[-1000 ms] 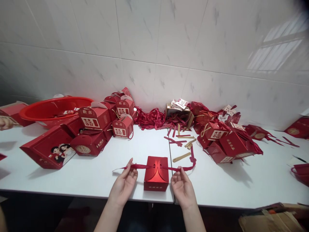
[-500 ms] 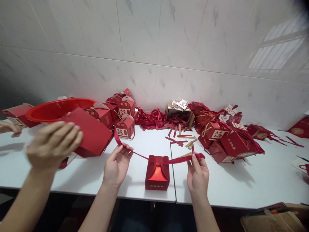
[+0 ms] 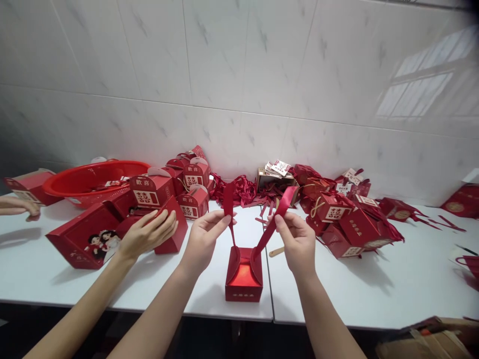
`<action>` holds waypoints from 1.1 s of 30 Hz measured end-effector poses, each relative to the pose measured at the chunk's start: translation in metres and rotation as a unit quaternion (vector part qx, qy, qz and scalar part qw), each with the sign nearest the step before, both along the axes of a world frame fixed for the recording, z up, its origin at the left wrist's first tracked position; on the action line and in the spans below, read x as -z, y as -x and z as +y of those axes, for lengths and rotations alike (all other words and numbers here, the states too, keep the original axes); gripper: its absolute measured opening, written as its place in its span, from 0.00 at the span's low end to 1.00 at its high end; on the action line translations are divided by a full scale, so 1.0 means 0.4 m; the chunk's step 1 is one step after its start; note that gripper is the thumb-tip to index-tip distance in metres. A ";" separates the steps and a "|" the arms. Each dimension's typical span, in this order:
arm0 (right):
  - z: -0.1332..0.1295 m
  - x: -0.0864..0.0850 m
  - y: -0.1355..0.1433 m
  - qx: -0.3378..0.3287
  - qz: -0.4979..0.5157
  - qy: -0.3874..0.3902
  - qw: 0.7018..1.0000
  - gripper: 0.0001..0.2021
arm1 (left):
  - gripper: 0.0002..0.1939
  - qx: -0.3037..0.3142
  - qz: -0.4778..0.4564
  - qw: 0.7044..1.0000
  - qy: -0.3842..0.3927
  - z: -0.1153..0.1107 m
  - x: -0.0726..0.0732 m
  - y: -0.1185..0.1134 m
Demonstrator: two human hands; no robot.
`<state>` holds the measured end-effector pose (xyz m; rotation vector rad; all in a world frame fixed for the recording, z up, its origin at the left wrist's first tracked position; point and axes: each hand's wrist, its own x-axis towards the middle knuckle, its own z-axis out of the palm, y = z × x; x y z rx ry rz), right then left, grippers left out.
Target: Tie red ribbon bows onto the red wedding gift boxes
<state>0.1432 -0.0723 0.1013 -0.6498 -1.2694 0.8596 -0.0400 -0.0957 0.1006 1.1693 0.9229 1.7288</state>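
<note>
Your left hand [image 3: 204, 238] pinches one end of the dark red satin ribbon [image 3: 229, 212] between thumb and fingertips, closed firmly on it and lifted above the table, while your right hand [image 3: 297, 240] does the same with the other end, thumb and forefinger clamped on the strip as it rises toward one o'clock. Both ribbon ends run down into the small glossy red paper gift box [image 3: 243, 275], which stands upright on the white tabletop [image 3: 374, 294] between your wrists, close to the near edge and right beside the seam where two table panels meet; its curved top flaps are drawn in around the ribbon. At nine o'clock of your left hand another person's hand [image 3: 147, 233] rests its fingers on a plain red cardboard box [image 3: 172, 232], and a further hand [image 3: 17, 207] lies flat at the far left edge. Behind these, around ten o'clock, sit a round red plastic basin [image 3: 93, 178] and a cluster of folded red boxes with white labels [image 3: 170, 187]. At two o'clock a heap of red boxes and loose ribbons [image 3: 346, 214] lies against the white tiled wall [image 3: 239, 75]
</note>
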 end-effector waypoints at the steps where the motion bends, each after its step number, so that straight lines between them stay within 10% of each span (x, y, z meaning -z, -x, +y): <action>1: 0.000 -0.005 0.006 -0.014 0.006 0.000 1.000 0.06 | 0.09 -0.003 0.001 1.000 -0.001 0.001 -0.005 -0.003; 19: -0.015 -0.018 0.038 -0.056 0.009 -0.010 0.998 0.05 | 0.10 0.025 0.010 1.000 -0.011 -0.007 -0.015 -0.020; 29: -0.013 -0.014 0.034 -0.148 -0.154 -0.063 0.975 0.10 | 0.04 0.006 0.219 0.976 -0.008 -0.040 -0.047 -0.036; 33: 0.004 -0.004 0.011 -0.188 -0.211 -0.116 0.952 0.11 | 0.12 0.119 0.139 0.982 0.045 -0.035 -0.037 -0.018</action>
